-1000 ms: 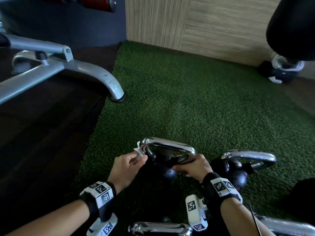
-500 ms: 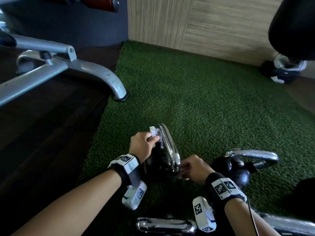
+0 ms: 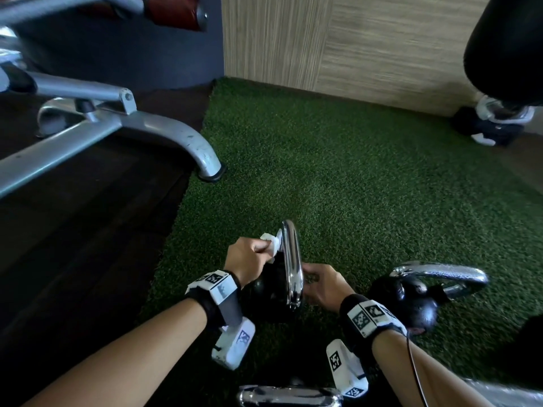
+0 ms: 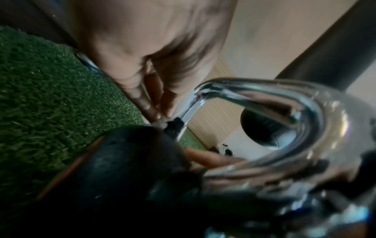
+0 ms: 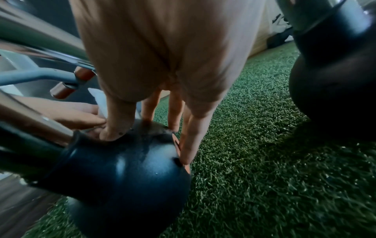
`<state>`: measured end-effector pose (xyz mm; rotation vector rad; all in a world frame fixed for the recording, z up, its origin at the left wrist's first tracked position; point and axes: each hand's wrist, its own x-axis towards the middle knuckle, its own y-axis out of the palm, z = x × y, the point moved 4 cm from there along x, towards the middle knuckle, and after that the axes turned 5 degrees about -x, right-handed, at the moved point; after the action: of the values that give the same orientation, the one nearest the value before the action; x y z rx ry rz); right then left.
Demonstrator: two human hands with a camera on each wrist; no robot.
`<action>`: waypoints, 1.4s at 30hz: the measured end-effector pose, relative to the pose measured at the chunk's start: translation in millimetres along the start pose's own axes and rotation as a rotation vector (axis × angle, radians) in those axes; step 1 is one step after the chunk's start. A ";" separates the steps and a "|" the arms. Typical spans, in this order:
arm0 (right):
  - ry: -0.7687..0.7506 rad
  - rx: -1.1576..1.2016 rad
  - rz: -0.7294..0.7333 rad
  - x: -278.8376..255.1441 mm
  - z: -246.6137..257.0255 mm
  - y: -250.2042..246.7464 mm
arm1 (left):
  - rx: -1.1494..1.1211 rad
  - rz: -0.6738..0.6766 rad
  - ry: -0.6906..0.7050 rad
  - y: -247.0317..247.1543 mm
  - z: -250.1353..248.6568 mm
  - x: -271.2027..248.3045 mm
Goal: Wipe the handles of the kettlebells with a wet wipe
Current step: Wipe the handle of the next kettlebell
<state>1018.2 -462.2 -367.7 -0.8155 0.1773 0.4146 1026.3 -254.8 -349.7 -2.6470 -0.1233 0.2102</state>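
A black kettlebell point(image 3: 264, 295) with a chrome handle point(image 3: 291, 259) stands on the green turf point(image 3: 352, 171), its handle edge-on to me. My left hand point(image 3: 264, 248) pinches a white wet wipe point(image 3: 271, 243) against the far left side of the handle. My right hand point(image 3: 311, 277) holds the ball just under the handle. In the right wrist view its thumb and fingers point(image 5: 189, 153) clasp the top of the ball point(image 5: 126, 169), with the wipe point(image 5: 99, 99) behind them. In the left wrist view the handle point(image 4: 284, 99) arches beside my left fingers point(image 4: 150, 109).
A second kettlebell point(image 3: 411, 298) stands close at the right. Two more chrome handles show at the bottom edge, one in the middle point(image 3: 288, 396) and one at the right point(image 3: 499, 395). A grey bench frame point(image 3: 164, 127) reaches onto the turf's left edge. Another person's shoe point(image 3: 493, 124) is at the far right.
The kettlebell has turned about a quarter turn, so its handle now points away from me. My left hand moved forward with the wipe. My right hand shifted from the handle to the ball.
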 end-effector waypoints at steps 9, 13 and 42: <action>0.033 0.111 -0.006 3.0 -6.3 4.2 | -0.059 -0.169 0.138 2.8 -39.7 -12.4; 0.024 0.160 -0.025 9.0 -11.8 7.2 | -0.090 -0.132 0.118 -4.8 -43.2 -7.8; 0.041 0.088 -0.057 9.9 -12.8 3.1 | -0.315 0.201 0.247 -14.7 -26.4 -85.6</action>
<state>1025.9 -466.8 -381.5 -0.7410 0.2083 0.3349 945.9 -264.5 -308.8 -2.9729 0.2078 -0.0797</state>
